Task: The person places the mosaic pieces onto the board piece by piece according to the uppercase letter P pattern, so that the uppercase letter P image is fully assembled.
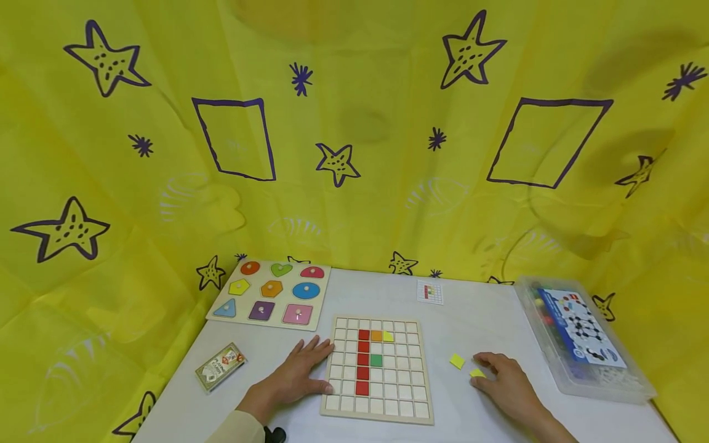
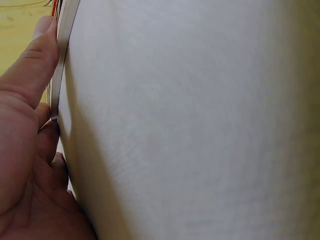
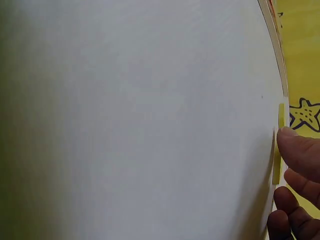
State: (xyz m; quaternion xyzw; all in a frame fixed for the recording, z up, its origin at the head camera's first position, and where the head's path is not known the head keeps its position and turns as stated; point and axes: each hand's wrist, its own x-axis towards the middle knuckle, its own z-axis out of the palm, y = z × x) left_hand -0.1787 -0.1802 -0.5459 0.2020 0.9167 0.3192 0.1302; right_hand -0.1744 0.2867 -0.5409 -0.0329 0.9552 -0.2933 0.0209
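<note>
A wooden grid board [image 1: 325,403] with square cells stands before me in the head view. It holds a column of several red tiles [image 1: 362,359], an orange tile [image 1: 376,335], a green tile [image 1: 376,360] and a yellow piece [image 1: 388,336]. My left hand [image 1: 303,372] rests flat at the board's left edge, thumb against the side. On the right, my right hand [image 1: 506,384] is over a yellow tile [image 1: 477,373]; the thumb overlaps it and the index fingertip is slightly apart. Another yellow tile [image 1: 456,361] lies just left of that hand.
A shape puzzle board [image 1: 252,303] lies at the back left, with a playing-card box [image 1: 220,367] in front of it. Behind the grid board is a small pattern card [image 1: 429,292]. The clear plastic case [image 1: 581,335] stands far right; yellow curtain surrounds the table.
</note>
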